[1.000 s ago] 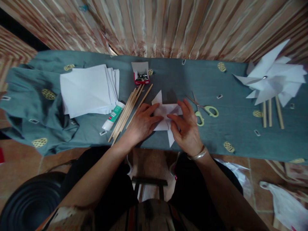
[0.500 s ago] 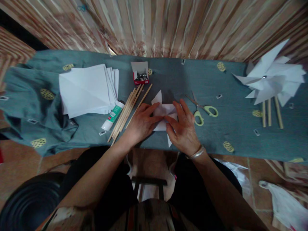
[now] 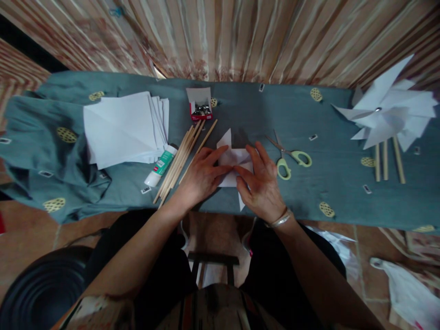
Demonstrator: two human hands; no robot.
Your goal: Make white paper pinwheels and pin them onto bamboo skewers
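Observation:
A folded white paper pinwheel (image 3: pixel 229 181) lies on the cloth in front of me, its pointed blades sticking out at top and bottom. My left hand (image 3: pixel 203 175) grips its left side, with thumb and index finger on the paper. From the right, my right hand (image 3: pixel 259 181) holds it too, and the two thumbs meet near its middle. My fingers cover part of the folds. Green-handled scissors (image 3: pixel 285 156) lie spread just right of my right hand. Several thin wooden sticks (image 3: pixel 180 158) lie beside my left hand.
A glue stick (image 3: pixel 161 166) touches the sticks, near a stack of white paper (image 3: pixel 120 128). Behind stands an open box of metal pins (image 3: pixel 201 110). Several pinwheels on sticks (image 3: pixel 381 114) lie at the far right. The green tablecloth (image 3: pixel 240 103) ends before a curtain (image 3: pixel 220 41).
Almost nothing differs. Both hands keep their hold on the paper pinwheel, and the view has shifted very slightly.

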